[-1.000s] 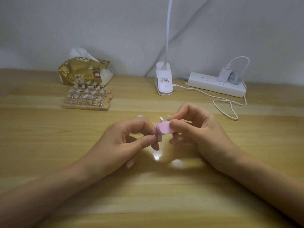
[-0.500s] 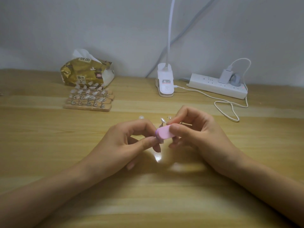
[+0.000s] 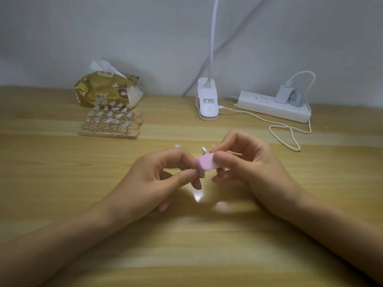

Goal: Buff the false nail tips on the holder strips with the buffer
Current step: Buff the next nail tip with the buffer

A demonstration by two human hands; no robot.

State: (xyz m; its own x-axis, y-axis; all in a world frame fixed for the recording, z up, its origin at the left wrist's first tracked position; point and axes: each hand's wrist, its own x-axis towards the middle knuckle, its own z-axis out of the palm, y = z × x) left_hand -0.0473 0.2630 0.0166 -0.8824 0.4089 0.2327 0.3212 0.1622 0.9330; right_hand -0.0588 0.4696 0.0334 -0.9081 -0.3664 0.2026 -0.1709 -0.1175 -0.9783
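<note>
**Buffer at the strip**

Head view: near mid-surface [image 3: 62, 183], the right hand [image 3: 248, 168] grips the pink buffer [image 3: 205, 162] just beside the tips [image 3: 204, 150] of a strip [image 3: 234, 152]. The left hand [image 3: 161, 179] pinches that strip's largely hidden end. Spare strips [image 3: 109, 123] lie far left.

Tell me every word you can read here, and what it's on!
"原木": front label of the gold tissue pack.
Top label of the same pack: characters too blurred to read.
Sticker on the clip lamp base: print too small to read.
Power strip: no readable text.
</note>
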